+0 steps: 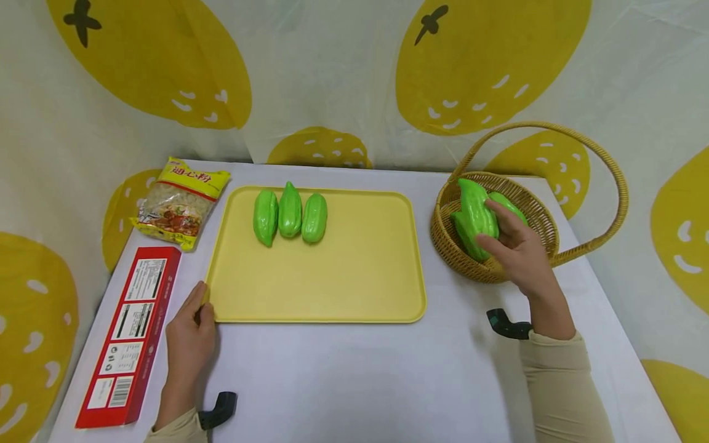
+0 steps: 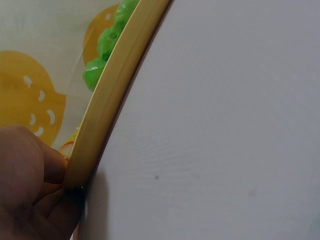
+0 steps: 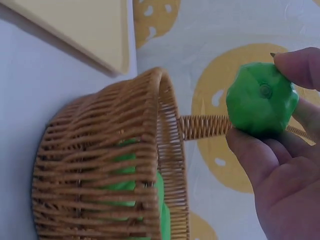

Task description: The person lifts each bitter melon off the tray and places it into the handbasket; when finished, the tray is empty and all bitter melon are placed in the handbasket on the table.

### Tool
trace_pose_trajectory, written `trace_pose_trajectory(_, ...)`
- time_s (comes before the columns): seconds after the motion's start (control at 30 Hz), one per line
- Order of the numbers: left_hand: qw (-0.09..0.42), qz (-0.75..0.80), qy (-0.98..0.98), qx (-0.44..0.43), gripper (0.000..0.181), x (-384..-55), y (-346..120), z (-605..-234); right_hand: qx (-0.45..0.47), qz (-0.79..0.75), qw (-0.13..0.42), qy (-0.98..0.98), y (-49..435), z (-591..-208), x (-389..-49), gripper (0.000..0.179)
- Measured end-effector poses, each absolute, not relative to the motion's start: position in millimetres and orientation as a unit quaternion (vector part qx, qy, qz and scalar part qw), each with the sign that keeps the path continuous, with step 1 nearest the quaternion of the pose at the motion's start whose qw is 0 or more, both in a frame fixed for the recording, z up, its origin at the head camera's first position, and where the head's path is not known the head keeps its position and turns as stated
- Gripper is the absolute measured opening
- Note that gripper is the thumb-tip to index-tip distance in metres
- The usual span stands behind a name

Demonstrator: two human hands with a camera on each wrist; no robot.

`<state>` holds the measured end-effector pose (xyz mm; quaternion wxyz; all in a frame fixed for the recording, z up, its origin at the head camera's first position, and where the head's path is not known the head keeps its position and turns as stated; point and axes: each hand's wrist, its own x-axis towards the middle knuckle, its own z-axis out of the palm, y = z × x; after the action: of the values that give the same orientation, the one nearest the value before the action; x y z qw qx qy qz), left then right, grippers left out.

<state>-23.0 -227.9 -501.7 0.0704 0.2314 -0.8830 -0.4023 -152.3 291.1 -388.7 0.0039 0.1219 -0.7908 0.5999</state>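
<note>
My right hand (image 1: 523,255) grips a ridged green bitter melon (image 1: 477,209) between thumb and fingers. In the right wrist view that bitter melon (image 3: 262,100) shows its blunt end, raised above the rim of the wicker basket (image 3: 100,115). More green bitter melons (image 1: 508,208) lie inside the basket, partly hidden by the hand. My left hand (image 1: 191,335) holds the near left corner of the yellow tray (image 1: 332,283), its thumb and fingers at the rim. Three bitter melons (image 1: 290,212) lie side by side in the tray's upper left part.
A yellow bag of pasta (image 1: 180,203) lies left of the tray, and a long red box (image 1: 130,338) is below it. The basket's tall handle (image 1: 615,178) arches out to the right. A fruit-patterned cloth (image 1: 327,74) hangs behind the white table.
</note>
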Motion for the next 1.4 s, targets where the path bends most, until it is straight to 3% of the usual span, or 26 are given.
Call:
trace_pose_trajectory(0.23,0.064,-0.398,-0.884,0.235,0.05,-24.0,-228.6,-501.2,0.104,0.619,0.014,-0.778,306.9,-396.3,-153.0,0.064)
trace_pose_trajectory(1.07,0.051,-0.396,-0.882,0.249,0.05,-24.4,-227.8,-501.5,0.074,0.51,-0.107,-0.85,317.1,-413.8,-162.4,0.067)
trace_pose_trajectory(1.4,0.053,-0.398,-0.882,0.248,0.05,-23.4,-227.9,-500.5,0.102,0.452,-0.125,-0.877,323.4,-416.5,-168.1,0.063)
